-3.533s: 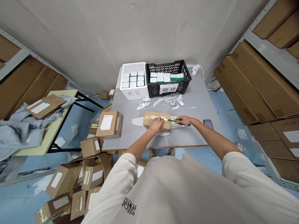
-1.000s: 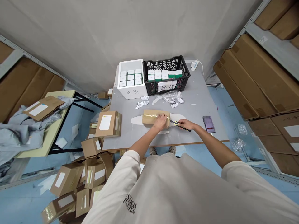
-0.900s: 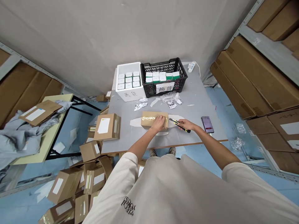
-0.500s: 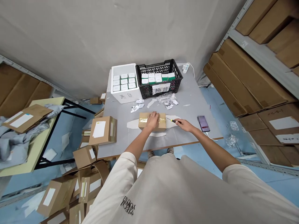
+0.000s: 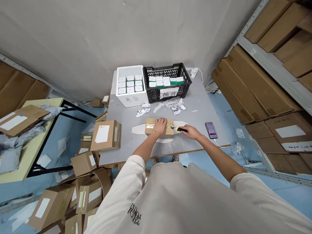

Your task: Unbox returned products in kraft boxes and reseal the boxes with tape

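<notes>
A small taped cardboard box [image 5: 151, 123] lies on the grey table [image 5: 195, 107] in front of me. My left hand [image 5: 160, 125] rests flat on top of it, fingers spread. My right hand [image 5: 190, 132] grips a yellow and black utility knife [image 5: 179, 129], whose tip touches the box's right end.
A phone [image 5: 211, 129] lies right of my hand. Behind stand a white foam box [image 5: 132, 99] and a black crate [image 5: 181, 85] of small boxes, with plastic scraps [image 5: 173, 104] before them. A larger labelled parcel [image 5: 105, 135] sits at the left edge. Parcels pile on the floor [image 5: 80, 191].
My right hand has brought the knife in from the right until its tip meets the box end. My left hand slid a little left along the box top.
</notes>
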Demonstrator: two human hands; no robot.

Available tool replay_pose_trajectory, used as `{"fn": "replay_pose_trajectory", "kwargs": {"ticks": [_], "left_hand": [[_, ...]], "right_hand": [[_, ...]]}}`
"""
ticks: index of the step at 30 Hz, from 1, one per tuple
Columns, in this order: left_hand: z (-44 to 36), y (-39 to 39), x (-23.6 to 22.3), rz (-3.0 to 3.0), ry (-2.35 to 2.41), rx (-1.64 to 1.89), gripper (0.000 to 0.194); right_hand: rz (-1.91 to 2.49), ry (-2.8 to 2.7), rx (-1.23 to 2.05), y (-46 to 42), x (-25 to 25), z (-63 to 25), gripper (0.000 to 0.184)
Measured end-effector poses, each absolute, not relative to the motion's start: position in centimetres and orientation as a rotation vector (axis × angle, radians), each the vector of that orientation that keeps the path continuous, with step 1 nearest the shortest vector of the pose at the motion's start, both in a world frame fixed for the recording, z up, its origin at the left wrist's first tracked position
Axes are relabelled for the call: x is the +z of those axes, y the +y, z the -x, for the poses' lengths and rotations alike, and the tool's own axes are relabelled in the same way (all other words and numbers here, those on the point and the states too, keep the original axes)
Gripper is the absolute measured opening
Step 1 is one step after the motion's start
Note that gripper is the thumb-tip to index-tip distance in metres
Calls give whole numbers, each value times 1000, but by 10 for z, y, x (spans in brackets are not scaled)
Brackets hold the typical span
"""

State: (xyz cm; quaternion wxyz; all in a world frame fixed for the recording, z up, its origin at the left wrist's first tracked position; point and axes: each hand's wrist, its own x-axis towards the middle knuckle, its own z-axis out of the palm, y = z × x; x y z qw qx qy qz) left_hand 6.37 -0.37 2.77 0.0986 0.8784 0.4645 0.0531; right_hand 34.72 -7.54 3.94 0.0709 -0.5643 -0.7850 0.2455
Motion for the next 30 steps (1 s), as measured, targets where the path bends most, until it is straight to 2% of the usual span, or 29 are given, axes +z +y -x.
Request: {"fn": "replay_pose_trajectory", "kwargs": {"ticks": [10, 20, 25, 30], "left_hand": [[-61, -12, 6, -2587, 1414, 336, 46], [-61, -16, 3, -2640, 1447, 293, 49], [-60, -17, 4, -2659, 1471, 267, 50], [-60, -21, 3, -2641, 1492, 283, 50]], "right_hand": [[1681, -2240, 784, -82, 35, -340, 45], [1771, -2211, 616, -80, 19, -322, 47], [1700, -2320, 513, -71, 15, -355, 47], [1920, -2102, 425, -67, 13, -415, 50]]}}
